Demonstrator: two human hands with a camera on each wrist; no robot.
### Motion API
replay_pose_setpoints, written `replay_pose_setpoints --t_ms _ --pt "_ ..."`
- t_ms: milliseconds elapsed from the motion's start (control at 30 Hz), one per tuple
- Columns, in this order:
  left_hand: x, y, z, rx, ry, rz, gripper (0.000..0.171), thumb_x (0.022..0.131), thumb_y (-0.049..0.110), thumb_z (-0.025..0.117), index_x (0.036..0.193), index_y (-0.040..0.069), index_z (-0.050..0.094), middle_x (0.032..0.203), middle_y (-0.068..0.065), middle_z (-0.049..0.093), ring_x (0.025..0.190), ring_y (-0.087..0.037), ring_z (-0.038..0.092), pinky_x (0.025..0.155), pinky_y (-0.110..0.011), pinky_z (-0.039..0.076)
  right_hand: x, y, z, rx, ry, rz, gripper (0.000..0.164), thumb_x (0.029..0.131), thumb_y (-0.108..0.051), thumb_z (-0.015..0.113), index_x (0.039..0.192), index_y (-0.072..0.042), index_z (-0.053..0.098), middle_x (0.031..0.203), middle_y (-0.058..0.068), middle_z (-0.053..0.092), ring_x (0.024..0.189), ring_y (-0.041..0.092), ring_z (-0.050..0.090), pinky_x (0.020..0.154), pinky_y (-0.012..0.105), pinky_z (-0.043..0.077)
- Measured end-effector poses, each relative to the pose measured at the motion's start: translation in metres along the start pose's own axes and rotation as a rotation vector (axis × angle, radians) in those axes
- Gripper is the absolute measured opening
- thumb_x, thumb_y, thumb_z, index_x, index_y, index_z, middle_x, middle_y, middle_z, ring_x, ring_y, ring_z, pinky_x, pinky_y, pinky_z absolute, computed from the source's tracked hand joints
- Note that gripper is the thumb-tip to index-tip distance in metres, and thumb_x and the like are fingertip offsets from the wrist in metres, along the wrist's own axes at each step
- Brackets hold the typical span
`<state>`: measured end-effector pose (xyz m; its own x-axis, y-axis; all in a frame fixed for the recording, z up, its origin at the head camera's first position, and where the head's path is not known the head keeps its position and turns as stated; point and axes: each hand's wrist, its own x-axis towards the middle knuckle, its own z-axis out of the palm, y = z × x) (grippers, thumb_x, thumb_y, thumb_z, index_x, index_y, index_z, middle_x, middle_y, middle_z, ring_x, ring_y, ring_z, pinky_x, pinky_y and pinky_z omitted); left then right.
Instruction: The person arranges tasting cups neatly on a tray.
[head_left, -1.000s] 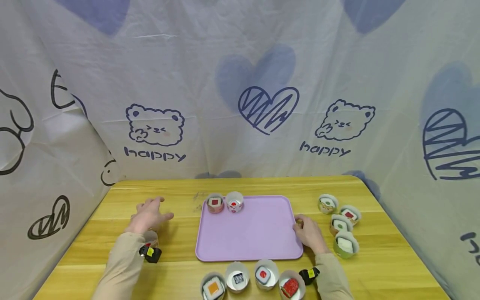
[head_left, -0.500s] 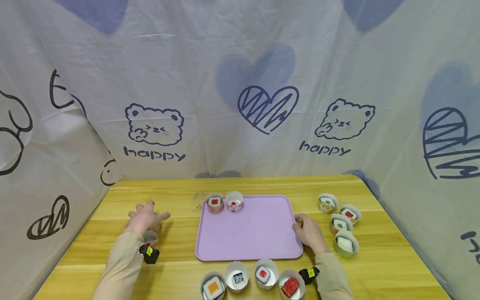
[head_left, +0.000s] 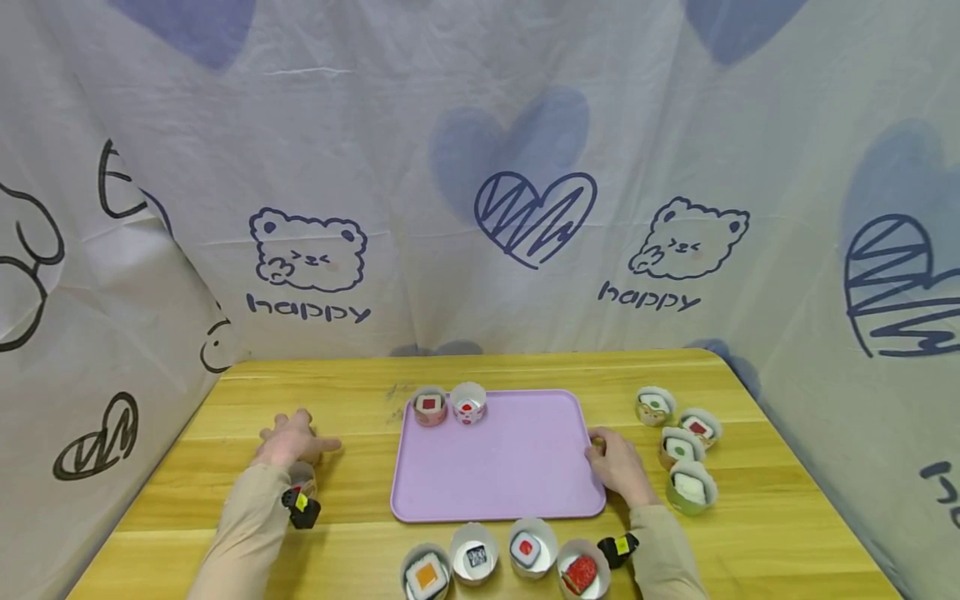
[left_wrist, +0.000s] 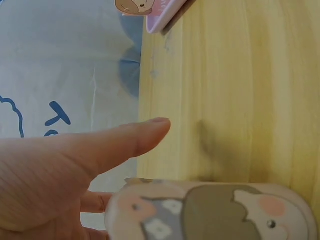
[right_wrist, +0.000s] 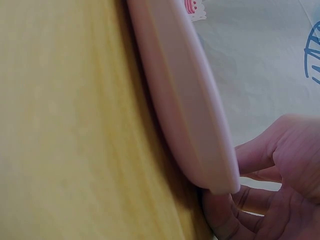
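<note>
Lilac tray (head_left: 498,467) lies flat on the wood-grain table (head_left: 352,496), mid-table, between the two hands. Long axis runs left to right across the person's front; long sides roughly parallel to the table's far edge, short sides leading away from the person. Oblong, rounded corners, smooth plain floor, low raised rim a shade stronger in tone. Seen from the right wrist, its outer wall reads pale pink, flaring outward to a thin lip.

Right hand (head_left: 619,471) at the tray's right short side — thumb and fingers curled in at the rim, gripping it; exact fingertip contact partly hidden. Left hand (head_left: 290,442) left of the tray, well apart from it: fingers spread wide, thumb straight out. Patterned cup (left_wrist: 210,212) just beside that thumb, printed with a cartoon face; a gap shows between thumb and cup. Whether the other fingers touch it — cannot tell.

At the tray's far left corner: pink cup (head_left: 430,418), with a white block (head_left: 430,405) inside, and speckled cup (head_left: 470,414) just beside it. Near cups (head_left: 474,575), four, loosely lined along the tray's near side. Right cluster of cups (head_left: 688,497), also four, beyond the right hand.
</note>
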<state>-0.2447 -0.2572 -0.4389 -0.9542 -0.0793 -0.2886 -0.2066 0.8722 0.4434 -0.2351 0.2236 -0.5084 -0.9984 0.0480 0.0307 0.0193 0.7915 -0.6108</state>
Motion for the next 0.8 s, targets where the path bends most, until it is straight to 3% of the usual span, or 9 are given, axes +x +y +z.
replay_pose_setpoints --t_ms 200,500,800 --pt "0.002 -0.007 0.001 -0.021 0.002 0.014 0.058 0.087 0.034 0.074 0.118 -0.011 0.053 0.122 -0.039 0.045 0.104 -0.056 0.041 0.084 -0.062 0.044 0.000 0.000 0.000 0.004 0.002 -0.002 0.035 0.092 -0.008 0.058 0.124 0.006 0.064 0.080 0.008 0.061 0.072 0.020 0.054 0.067 0.033 0.042" --pt "0.006 -0.013 0.000 -0.065 0.004 0.003 0.048 0.081 0.018 0.078 0.116 -0.006 0.056 0.123 -0.034 0.050 0.104 -0.053 0.044 0.082 -0.056 0.043 0.000 0.000 0.000 0.008 -0.004 0.009 0.036 0.093 -0.009 0.057 0.125 0.006 0.063 0.082 0.009 0.062 0.074 0.021 0.055 0.068 0.034 0.044" --pt "0.007 -0.017 0.000 -0.073 0.017 0.001 0.048 0.078 0.014 0.078 0.116 -0.003 0.056 0.124 -0.029 0.058 0.106 -0.050 0.053 0.083 -0.055 0.047 0.000 -0.001 0.000 0.005 -0.005 0.012 0.035 0.093 -0.009 0.057 0.124 0.006 0.063 0.082 0.009 0.063 0.074 0.020 0.055 0.067 0.034 0.044"
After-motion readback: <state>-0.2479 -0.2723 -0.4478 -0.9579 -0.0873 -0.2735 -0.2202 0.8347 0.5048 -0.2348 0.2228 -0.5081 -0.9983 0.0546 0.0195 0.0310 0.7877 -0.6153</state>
